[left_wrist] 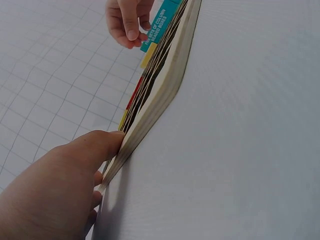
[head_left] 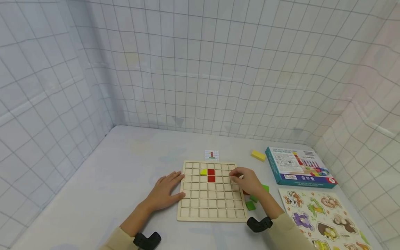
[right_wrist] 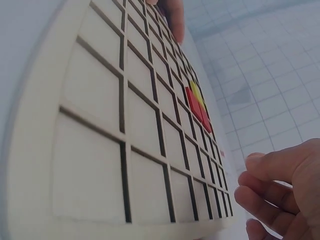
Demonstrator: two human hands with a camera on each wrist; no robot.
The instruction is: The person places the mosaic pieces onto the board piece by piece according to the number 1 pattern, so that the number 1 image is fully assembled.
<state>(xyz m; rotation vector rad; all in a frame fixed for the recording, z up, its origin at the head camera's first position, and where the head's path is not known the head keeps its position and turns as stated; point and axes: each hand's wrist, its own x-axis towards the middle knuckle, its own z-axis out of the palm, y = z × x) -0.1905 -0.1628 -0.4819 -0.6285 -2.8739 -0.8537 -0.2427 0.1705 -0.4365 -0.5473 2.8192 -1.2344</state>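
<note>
A wooden grid board (head_left: 211,219) lies flat on the table. Two red square tiles (head_left: 211,178) fill neighbouring cells, one below the other, and a yellow triangular tile (head_left: 204,172) sits left of the upper one. My left hand (head_left: 167,192) rests at the board's left edge, fingers extended; its thumb (left_wrist: 107,145) touches the rim in the left wrist view. Over the board's right edge hovers my right hand (head_left: 247,180), fingers loosely bent. In the right wrist view, nothing shows between its thumb (right_wrist: 272,165) and fingers.
Behind the board lies a small card (head_left: 211,155) with a red and green pattern. Green tiles (head_left: 250,205) lie beside the board's right edge, partly under my right arm. Farther right are a yellow block (head_left: 258,155), a teal-edged box (head_left: 301,166) and an animal puzzle board (head_left: 323,215).
</note>
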